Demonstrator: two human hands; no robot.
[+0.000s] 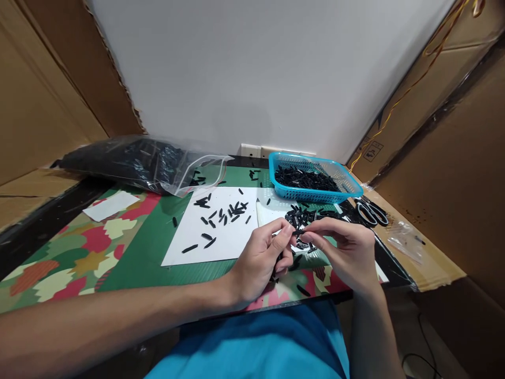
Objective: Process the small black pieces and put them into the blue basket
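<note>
My left hand [265, 252] and my right hand [344, 248] meet above the table's front edge. Together they pinch a small black piece [299, 231] between thumbs and fingertips. More black pieces seem tucked in my left palm. A heap of the same black pieces [300, 216] lies just behind my fingers. Several more are scattered on a white sheet [197, 239] to the left. A blue basket [347, 185] at the back right holds many of them.
A large clear zip bag [130, 160] full of black parts lies at the back left. Scissors [371, 211] rest right of the basket, next to a small clear bag [404, 238]. A green mat [145, 252] covers a leaf-patterned cloth. Cardboard walls stand on both sides.
</note>
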